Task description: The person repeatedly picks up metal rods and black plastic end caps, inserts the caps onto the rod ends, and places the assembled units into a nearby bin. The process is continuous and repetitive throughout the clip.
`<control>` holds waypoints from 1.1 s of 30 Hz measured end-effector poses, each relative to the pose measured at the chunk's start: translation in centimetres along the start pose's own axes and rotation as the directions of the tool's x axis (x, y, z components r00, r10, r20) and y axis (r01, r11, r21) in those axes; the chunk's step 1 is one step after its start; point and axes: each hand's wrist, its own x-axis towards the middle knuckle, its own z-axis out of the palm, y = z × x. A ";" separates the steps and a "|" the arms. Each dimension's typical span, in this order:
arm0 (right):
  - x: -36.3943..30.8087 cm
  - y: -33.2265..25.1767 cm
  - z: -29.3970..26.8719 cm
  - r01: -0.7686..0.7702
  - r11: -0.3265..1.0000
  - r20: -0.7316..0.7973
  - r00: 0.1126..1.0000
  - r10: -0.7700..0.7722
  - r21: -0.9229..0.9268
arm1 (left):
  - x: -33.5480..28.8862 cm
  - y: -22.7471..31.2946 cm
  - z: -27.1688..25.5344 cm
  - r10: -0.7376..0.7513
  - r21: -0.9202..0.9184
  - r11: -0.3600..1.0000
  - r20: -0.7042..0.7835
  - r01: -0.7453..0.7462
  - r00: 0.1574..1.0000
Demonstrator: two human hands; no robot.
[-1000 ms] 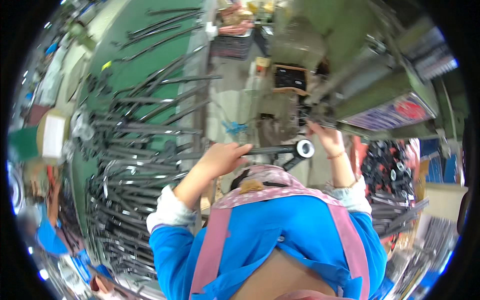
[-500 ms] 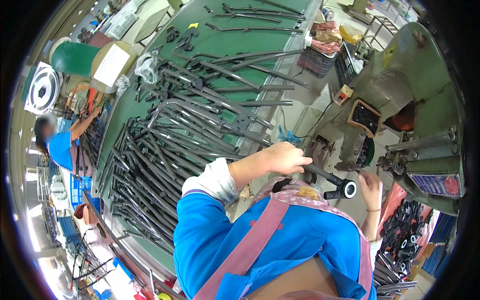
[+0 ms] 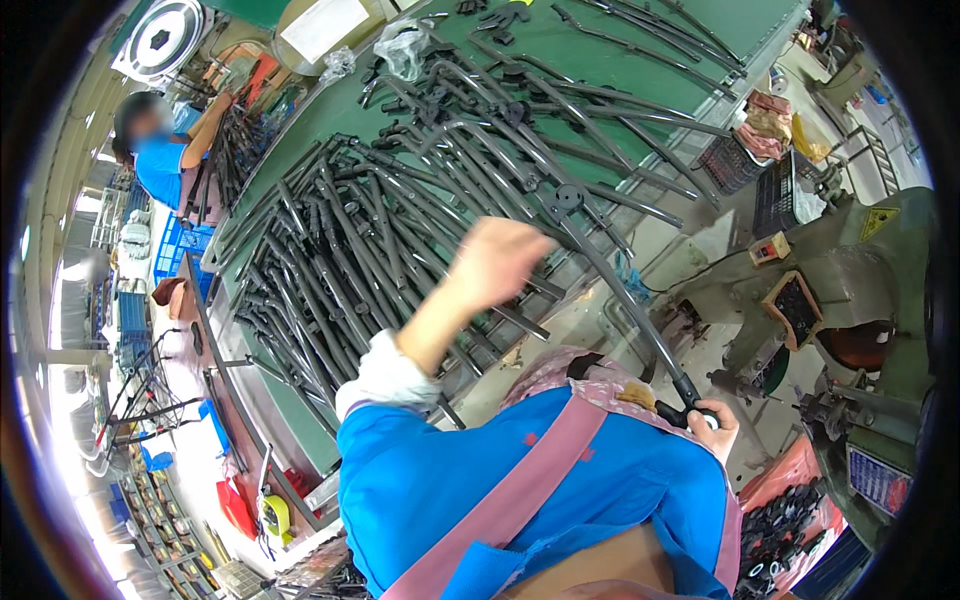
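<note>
- The right hand (image 3: 722,436) now pinches the ring end (image 3: 709,421) of a black tube (image 3: 640,318), fingers and thumb wrapped round it; half a second ago it was apart from the tube, to its right.
- The left hand (image 3: 498,262), which held the tube's shaft then, has let go and moved left, over the heaped tubes (image 3: 345,240). It is blurred; I cannot tell whether its fingers are spread or closed, or touch anything.
- The tube slants from the right hand, close to the apron (image 3: 545,372), toward the far left, seemingly to a round bracket (image 3: 567,198) among the heaped tubes.
- That suggests control has passed to the right hand alone, freeing the left.
- Beyond the heap lies the green table (image 3: 690,50); at right stands a green machine (image 3: 850,235), with small black parts (image 3: 785,525) at near right.
- At far left, a co-worker (image 3: 160,172) reaches toward other tubes (image 3: 240,150).
</note>
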 end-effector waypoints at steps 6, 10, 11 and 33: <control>1.6 -2.0 1.8 -0.091 0.996 0.069 0.994 0.090 0.015 | -9.2 -8.4 -1.0 -0.306 0.340 0.917 0.262 0.209 0.915; 2.1 -2.2 2.8 -0.109 0.978 0.089 0.992 0.094 0.178 | -7.0 -11.1 3.6 -0.236 0.241 0.960 0.435 0.140 0.869; 2.2 -2.5 2.9 -0.101 0.978 0.079 0.993 0.087 0.184 | -6.1 -11.5 4.0 -0.229 0.232 0.964 0.486 0.129 0.843; 2.3 -4.1 4.0 -0.030 0.947 -0.064 0.997 0.053 0.320 | -3.4 -16.3 3.2 -0.117 0.140 0.990 0.665 0.031 0.738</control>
